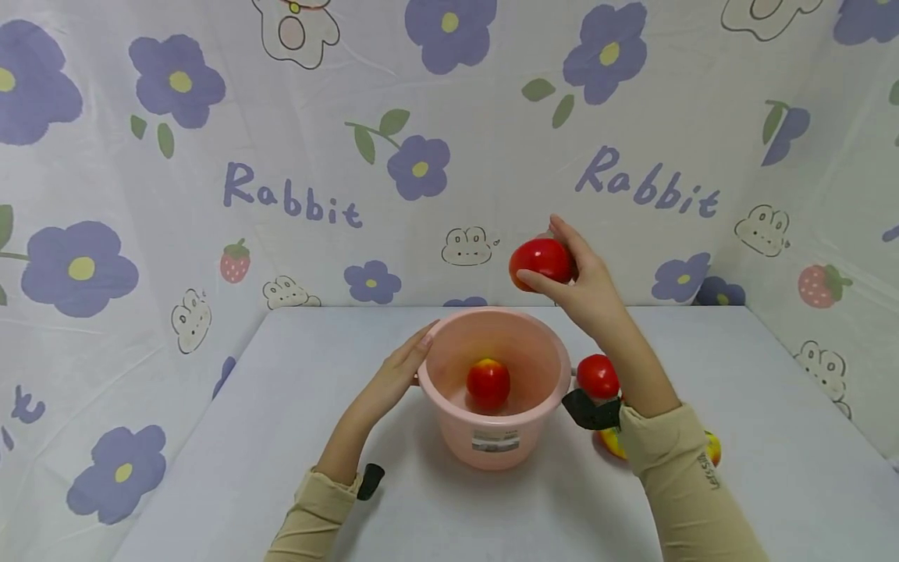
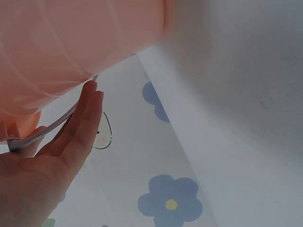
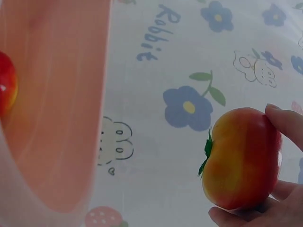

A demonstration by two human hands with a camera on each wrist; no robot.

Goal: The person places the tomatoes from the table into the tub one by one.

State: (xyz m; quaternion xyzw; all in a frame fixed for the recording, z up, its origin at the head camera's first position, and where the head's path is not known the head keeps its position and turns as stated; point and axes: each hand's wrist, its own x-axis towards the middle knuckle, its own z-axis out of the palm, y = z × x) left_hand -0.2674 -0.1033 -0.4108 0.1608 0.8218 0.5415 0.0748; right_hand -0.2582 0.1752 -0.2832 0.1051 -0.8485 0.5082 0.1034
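Note:
My right hand (image 1: 586,285) pinches a red-and-yellow apple (image 1: 542,261) between thumb and fingers, in the air above the far right rim of a pink bucket (image 1: 492,445). The right wrist view shows this apple (image 3: 241,161) with a green leafy top, beside the bucket's wall (image 3: 57,118). Another red-and-yellow apple (image 1: 488,384) lies inside the bucket. My left hand (image 1: 386,382) rests against the bucket's left side, fingers nearly straight. In the left wrist view that hand (image 2: 61,146) lies by the thin grey handle (image 2: 52,127), its thumb partly hidden behind it.
Right of the bucket lies a red fruit (image 1: 597,376) on the white table (image 1: 281,437). Nearer, red-and-yellow fruit (image 1: 612,443) is mostly hidden by my right forearm, and another piece (image 1: 713,448) shows beyond the sleeve. A printed cloth (image 1: 463,179) hangs behind the table.

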